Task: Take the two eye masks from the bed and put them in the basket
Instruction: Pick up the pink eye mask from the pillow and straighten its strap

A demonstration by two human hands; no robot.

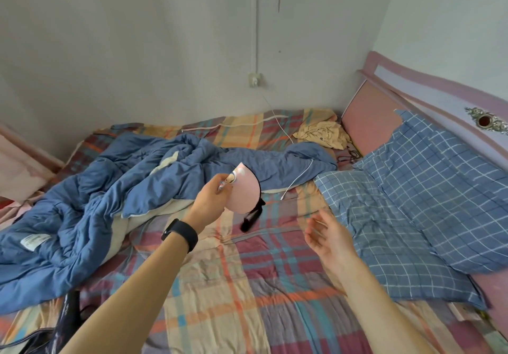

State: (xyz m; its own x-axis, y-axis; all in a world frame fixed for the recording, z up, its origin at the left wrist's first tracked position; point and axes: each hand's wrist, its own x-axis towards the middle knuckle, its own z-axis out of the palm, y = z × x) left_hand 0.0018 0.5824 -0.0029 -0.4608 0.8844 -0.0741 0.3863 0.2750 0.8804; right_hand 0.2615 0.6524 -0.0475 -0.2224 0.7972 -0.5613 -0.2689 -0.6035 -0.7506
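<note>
Soft, even daylight fills the room, brightest on the pale wall (137,37) and falling from the right, so the right hand (328,239) reads washed-out while the left hand (210,202) looks warmer and darker. Shadows are faint, just mild shading in the folds of the blue quilt (96,189), and there's no hard glare anywhere. Wide-angle bending curves the headboard (412,92) and the room's edges, fine detail is smeared throughout, and the right hand's fingers (316,232) show motion blur.

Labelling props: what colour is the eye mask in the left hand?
Pink, with black edging and a black strap; eye mask held in the left hand, head view.
</note>
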